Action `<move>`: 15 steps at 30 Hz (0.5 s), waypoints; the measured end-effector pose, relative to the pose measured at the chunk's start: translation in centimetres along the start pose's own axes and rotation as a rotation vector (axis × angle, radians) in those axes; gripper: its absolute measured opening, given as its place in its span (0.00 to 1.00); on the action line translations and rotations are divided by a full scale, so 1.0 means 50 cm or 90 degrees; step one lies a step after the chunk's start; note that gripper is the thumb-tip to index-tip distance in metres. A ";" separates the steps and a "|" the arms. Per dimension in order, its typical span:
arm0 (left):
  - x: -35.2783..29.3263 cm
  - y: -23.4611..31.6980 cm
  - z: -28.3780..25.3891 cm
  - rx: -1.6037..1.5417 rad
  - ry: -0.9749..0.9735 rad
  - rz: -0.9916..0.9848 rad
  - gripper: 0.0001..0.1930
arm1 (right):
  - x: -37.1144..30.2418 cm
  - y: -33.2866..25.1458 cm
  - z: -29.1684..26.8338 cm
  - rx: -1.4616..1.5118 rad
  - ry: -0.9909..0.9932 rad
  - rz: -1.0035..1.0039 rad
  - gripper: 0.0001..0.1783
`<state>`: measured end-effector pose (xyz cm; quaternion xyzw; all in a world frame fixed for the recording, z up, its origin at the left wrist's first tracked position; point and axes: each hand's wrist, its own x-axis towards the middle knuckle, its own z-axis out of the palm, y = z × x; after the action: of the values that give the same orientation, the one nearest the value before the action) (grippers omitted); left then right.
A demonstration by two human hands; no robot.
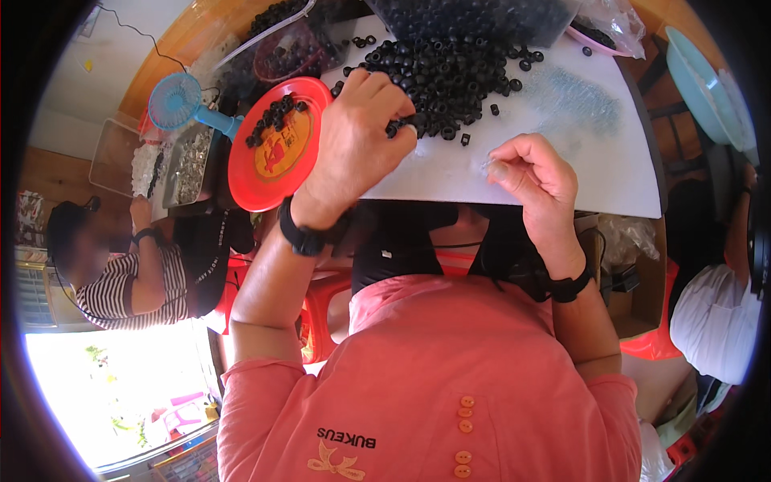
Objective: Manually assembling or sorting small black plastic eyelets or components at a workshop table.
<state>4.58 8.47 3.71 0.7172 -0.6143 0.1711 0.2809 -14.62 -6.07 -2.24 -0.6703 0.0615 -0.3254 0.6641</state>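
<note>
A heap of small, round, hollow black plastic parts [438,76] lies on the white tabletop [450,177]. At its near left edge my left hand [361,132] is closed, with a small black part [393,128] between thumb and forefinger. My right hand [540,181] is apart from the heap, over the table's front edge. Its thumb and forefinger pinch a tiny clear piece [485,166], too small to make out well. Many tiny clear pieces [578,100] are spread to the right of the heap. Left of my left hand, a red plate [245,177] holds several black parts.
A blue handheld fan [175,101] stands beyond the plate. A clear bin [482,20] of black parts sits at the back. Co-workers sit left, in a striped shirt [152,281], and right, in white [711,321]. A light blue basin [707,92] is at far right.
</note>
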 end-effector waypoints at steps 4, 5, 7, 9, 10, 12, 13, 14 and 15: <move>-0.075 0.047 0.013 -0.099 -0.058 -0.077 0.09 | 0.002 -0.003 0.008 -0.040 -0.007 -0.020 0.05; -0.085 0.060 0.021 -0.102 -0.051 -0.095 0.09 | 0.003 -0.005 0.011 -0.058 -0.003 -0.026 0.04; -0.092 0.067 0.028 -0.111 -0.042 -0.113 0.08 | 0.002 0.002 0.013 -0.078 -0.003 -0.036 0.05; -0.093 0.067 0.022 -0.204 -0.069 -0.148 0.08 | 0.000 0.006 0.015 -0.100 -0.003 -0.048 0.05; -0.093 0.067 0.025 -0.205 -0.064 -0.149 0.08 | 0.001 0.006 0.016 -0.137 -0.001 -0.073 0.05; -0.095 0.062 0.034 -0.184 -0.046 -0.122 0.09 | 0.003 0.001 0.021 -0.179 -0.003 -0.098 0.05; -0.098 0.060 0.036 -0.187 -0.040 -0.125 0.09 | 0.004 -0.003 0.025 -0.211 -0.009 -0.113 0.05; -0.100 0.057 0.039 -0.166 -0.024 -0.107 0.11 | 0.005 -0.005 0.030 -0.243 -0.014 -0.128 0.04; -0.101 0.060 0.042 -0.145 -0.010 -0.088 0.12 | 0.002 -0.008 0.029 -0.246 -0.017 -0.129 0.04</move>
<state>0.50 10.89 -0.32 0.7228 -0.5808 0.0750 0.3669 -13.91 -4.84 -1.71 -0.7922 0.0466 -0.3637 0.4879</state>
